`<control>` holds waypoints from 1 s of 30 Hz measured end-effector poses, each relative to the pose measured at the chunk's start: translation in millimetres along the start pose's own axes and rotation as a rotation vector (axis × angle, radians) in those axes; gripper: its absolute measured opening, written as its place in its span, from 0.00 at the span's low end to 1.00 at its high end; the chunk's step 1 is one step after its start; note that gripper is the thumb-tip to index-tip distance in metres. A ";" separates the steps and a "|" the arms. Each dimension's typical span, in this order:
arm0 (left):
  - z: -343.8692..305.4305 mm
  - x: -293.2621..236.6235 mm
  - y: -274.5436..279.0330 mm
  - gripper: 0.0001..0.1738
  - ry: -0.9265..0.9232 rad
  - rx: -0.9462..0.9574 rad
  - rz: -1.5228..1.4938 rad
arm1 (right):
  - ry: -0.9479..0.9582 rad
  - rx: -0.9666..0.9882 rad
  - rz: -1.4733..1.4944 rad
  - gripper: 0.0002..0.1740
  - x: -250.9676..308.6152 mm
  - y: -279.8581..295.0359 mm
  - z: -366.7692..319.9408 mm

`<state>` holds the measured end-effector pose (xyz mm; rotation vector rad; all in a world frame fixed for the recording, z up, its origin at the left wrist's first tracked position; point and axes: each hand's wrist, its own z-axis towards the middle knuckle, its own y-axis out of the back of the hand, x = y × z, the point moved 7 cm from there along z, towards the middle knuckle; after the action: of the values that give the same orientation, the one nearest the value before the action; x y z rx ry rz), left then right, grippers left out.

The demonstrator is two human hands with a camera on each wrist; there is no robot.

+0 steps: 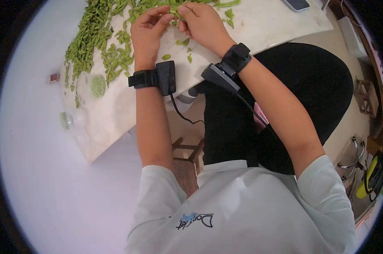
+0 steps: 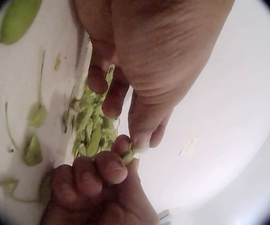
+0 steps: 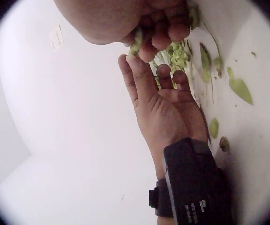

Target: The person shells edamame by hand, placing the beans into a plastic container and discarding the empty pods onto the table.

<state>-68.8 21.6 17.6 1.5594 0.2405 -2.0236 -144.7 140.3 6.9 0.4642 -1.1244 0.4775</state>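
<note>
Both hands meet over the far part of a white table (image 1: 115, 110). My left hand (image 1: 162, 17) and right hand (image 1: 183, 12) pinch the same small green pod (image 1: 176, 13) between thumb and fingertips. In the left wrist view the left hand's thumb (image 2: 142, 129) and the right hand's fingers (image 2: 109, 166) close on the pod (image 2: 130, 155) from either side. The right wrist view shows that pod (image 3: 136, 41) just above the left hand's fingertips (image 3: 125, 63). A heap of green pods (image 2: 93, 126) lies on the table right under the hands.
A long heap of green pods (image 1: 92, 38) covers the table's left and far side, with loose shells (image 1: 166, 56) near the wrists. A phone (image 1: 296, 4) lies at the far right. A clear bottle (image 1: 71, 120) lies at the table's left edge. A wooden stool (image 1: 187, 152) stands below.
</note>
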 end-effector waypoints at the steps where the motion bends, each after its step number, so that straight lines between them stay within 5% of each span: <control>1: 0.7 0.2 0.0 0.14 -0.005 0.010 0.015 | -0.011 -0.001 -0.010 0.23 -0.9 0.3 0.4; 15: 0.9 -0.3 -0.6 0.09 -0.050 0.044 0.075 | -0.083 0.036 -0.017 0.20 -10.6 -3.4 0.8; 30: 0.7 -5.3 15.8 0.12 -0.045 -0.210 0.007 | -0.135 0.028 0.171 0.22 -11.5 -5.9 -0.1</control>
<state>-60.2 9.9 25.8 1.3819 0.4153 -1.9558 -145.3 134.1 -4.4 0.4312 -1.2953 0.6194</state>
